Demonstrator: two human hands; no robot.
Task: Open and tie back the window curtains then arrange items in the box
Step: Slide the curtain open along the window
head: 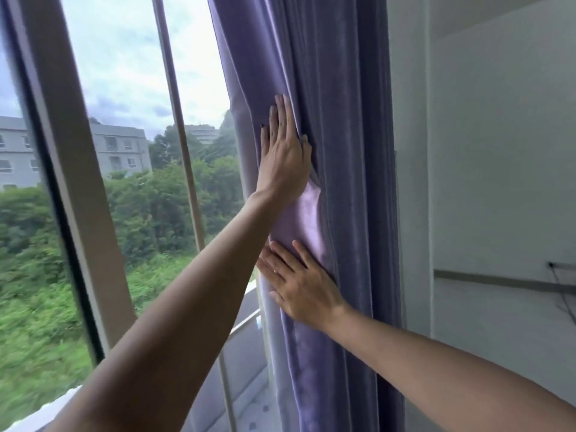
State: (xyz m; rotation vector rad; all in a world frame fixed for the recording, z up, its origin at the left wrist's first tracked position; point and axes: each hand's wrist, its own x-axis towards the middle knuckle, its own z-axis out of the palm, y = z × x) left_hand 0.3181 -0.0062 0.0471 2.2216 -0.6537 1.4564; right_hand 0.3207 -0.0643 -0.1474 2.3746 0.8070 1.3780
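Purple curtain [336, 120] bunched right of window [124, 88]. Left hand [285, 160] above, right hand [304, 286] below; fingers straight, flat against fabric, gripping nothing.

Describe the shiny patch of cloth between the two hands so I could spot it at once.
Right of the window hangs a gathered purple curtain. Below the left hand and above the right hand sits a pale lilac fold, glossier and lighter than the darker pleats beside it.

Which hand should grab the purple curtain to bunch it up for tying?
Probably the left hand: it lies flat higher on the gathered curtain, fingers at a fold. The right hand presses flat lower down.
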